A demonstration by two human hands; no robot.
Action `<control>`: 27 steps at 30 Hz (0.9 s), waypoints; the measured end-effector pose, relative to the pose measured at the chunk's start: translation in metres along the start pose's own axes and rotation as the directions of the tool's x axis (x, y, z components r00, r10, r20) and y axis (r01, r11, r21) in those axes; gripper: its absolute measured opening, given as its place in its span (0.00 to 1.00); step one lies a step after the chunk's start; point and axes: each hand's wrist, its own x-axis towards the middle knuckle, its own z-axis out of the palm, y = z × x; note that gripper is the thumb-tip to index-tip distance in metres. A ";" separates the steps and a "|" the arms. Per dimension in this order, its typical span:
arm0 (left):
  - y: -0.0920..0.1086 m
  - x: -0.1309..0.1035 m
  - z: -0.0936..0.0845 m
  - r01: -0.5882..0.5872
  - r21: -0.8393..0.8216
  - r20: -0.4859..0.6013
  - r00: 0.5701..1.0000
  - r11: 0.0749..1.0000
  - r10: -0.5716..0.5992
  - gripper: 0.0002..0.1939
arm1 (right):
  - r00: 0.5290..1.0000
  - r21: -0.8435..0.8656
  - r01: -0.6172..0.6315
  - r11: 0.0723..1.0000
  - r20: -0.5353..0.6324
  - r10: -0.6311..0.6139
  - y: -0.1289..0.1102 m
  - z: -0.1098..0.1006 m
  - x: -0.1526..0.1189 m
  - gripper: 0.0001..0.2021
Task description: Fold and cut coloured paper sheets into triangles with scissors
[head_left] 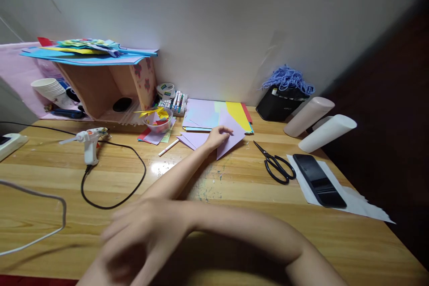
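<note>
My left hand (217,138) is reached out over the table with its fingers curled on a light purple sheet of paper (236,136). That sheet is tilted, with one corner pointing towards me. More purple paper pieces (192,140) lie just left of the hand. A stack of coloured paper (201,114) lies behind it. My right hand (144,232) crosses over my left forearm near the front of the table. Motion blurs its fingers, and I cannot make out whether they grip the forearm.
Black-handled scissors (278,167) and a phone (318,181) on white paper lie to the right. A glue gun (90,143) with a looping cord stands left. A bowl of paper scraps (158,119), a white stick (169,147), an open box (100,89) and a black holder (279,103) are farther back.
</note>
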 end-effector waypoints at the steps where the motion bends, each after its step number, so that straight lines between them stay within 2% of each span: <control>1: 0.004 -0.007 -0.007 -0.007 0.008 0.001 1.000 1.000 0.007 0.11 | 0.985 0.005 -0.083 0.997 -0.149 0.083 0.006 0.001 -0.019 0.17; 2: 0.007 -0.015 -0.016 -0.018 0.018 -0.001 1.000 1.000 0.018 0.11 | 0.948 0.026 -0.144 0.989 -0.282 0.145 0.013 0.001 -0.041 0.15; 3: 0.009 -0.025 -0.026 -0.025 0.030 -0.012 1.000 0.999 0.025 0.12 | 0.854 0.036 -0.248 0.968 -0.463 0.236 0.018 -0.001 -0.065 0.12; 4: 0.010 -0.036 -0.037 -0.031 0.044 -0.020 0.999 0.999 0.031 0.14 | 0.690 0.029 -0.396 0.918 -0.650 0.318 0.023 -0.004 -0.091 0.10; 5: 0.011 -0.048 -0.048 -0.048 0.067 -0.052 0.997 0.997 0.052 0.16 | 0.473 0.051 -0.566 0.823 -0.797 0.375 0.027 -0.008 -0.116 0.08; 6: 0.010 -0.060 -0.059 -0.049 0.108 -0.078 0.995 0.993 0.057 0.17 | 0.253 0.107 -0.698 0.708 -0.888 0.383 0.031 -0.013 -0.140 0.08; 7: 0.009 -0.072 -0.068 -0.048 0.157 -0.088 0.994 0.986 0.062 0.18 | 0.041 0.196 -0.784 0.589 -0.930 0.365 0.035 -0.017 -0.161 0.07; 8: 0.007 -0.082 -0.076 -0.025 0.198 -0.090 0.995 0.980 0.044 0.18 | -0.114 0.298 -0.806 0.511 -0.926 0.360 0.038 -0.020 -0.179 0.11; 9: 0.005 -0.091 -0.083 -0.002 0.225 -0.093 0.995 0.974 0.023 0.18 | -0.213 0.413 -0.773 0.481 -0.884 0.417 0.041 -0.022 -0.193 0.16; 10: 0.004 -0.098 -0.087 0.008 0.237 -0.077 0.997 0.971 0.011 0.19 | -0.247 0.550 -0.688 0.473 -0.791 0.559 0.043 -0.023 -0.202 0.19; 11: 0.004 -0.103 -0.088 0.000 0.236 -0.054 0.998 0.972 0.013 0.20 | -0.207 0.681 -0.578 0.449 -0.654 0.727 0.045 -0.022 -0.207 0.20; 13: 0.006 -0.109 -0.087 -0.034 0.211 0.009 0.999 0.977 0.033 0.23 | -0.045 0.837 -0.406 0.366 -0.418 0.907 0.047 -0.017 -0.208 0.21; 14: 0.008 -0.110 -0.084 -0.057 0.196 0.040 0.998 0.979 0.051 0.25 | 0.034 0.875 -0.355 0.330 -0.341 0.939 0.048 -0.014 -0.205 0.20; 15: 0.010 -0.111 -0.081 -0.078 0.186 0.065 0.996 0.980 0.067 0.28 | 0.087 0.892 -0.326 0.313 -0.302 0.949 0.047 -0.011 -0.202 0.20; 16: 0.011 -0.110 -0.077 -0.092 0.182 0.086 0.993 0.979 0.078 0.29 | 0.114 0.897 -0.314 0.311 -0.290 0.950 0.047 -0.008 -0.199 0.18; 17: 0.013 -0.110 -0.075 -0.099 0.188 0.100 0.992 0.977 0.081 0.30 | 0.114 0.894 -0.313 0.320 -0.299 0.947 0.046 -0.007 -0.198 0.17; 18: 0.013 -0.108 -0.074 -0.099 0.209 0.105 0.991 0.973 0.079 0.29 | 0.084 0.888 -0.319 0.331 -0.322 0.943 0.045 -0.005 -0.199 0.16; 19: 0.013 -0.105 -0.076 -0.102 0.252 0.101 0.992 0.962 0.078 0.28 | 0.021 0.882 -0.328 0.338 -0.351 0.936 0.044 -0.005 -0.202 0.16; 20: 0.012 -0.102 -0.079 -0.114 0.321 0.097 0.991 0.940 0.088 0.26 | -0.061 0.879 -0.335 0.339 -0.379 0.923 0.043 -0.005 -0.207 0.15; 21: 0.011 -0.098 -0.083 -0.142 0.407 0.101 0.989 0.903 0.110 0.24 | -0.144 0.882 -0.329 0.339 -0.401 0.905 0.041 -0.006 -0.214 0.15; 22: 0.009 -0.094 -0.089 -0.186 0.505 0.123 0.982 0.843 0.143 0.23 | -0.207 0.891 -0.306 0.336 -0.407 0.890 0.038 -0.007 -0.222 0.15; 23: 0.007 -0.090 -0.096 -0.249 0.594 0.176 0.968 0.765 0.178 0.23 | -0.241 0.899 -0.267 0.347 -0.411 0.879 0.036 -0.007 -0.231 0.14; 24: 0.005 -0.086 -0.102 -0.309 0.653 0.243 0.950 0.692 0.194 0.24 | -0.252 0.903 -0.215 0.372 -0.419 0.872 0.032 -0.007 -0.239 0.13; 27: -0.003 -0.080 -0.115 -0.395 0.717 0.362 0.915 0.574 0.178 0.24 | -0.214 0.904 -0.085 0.418 -0.426 0.879 0.023 -0.007 -0.254 0.10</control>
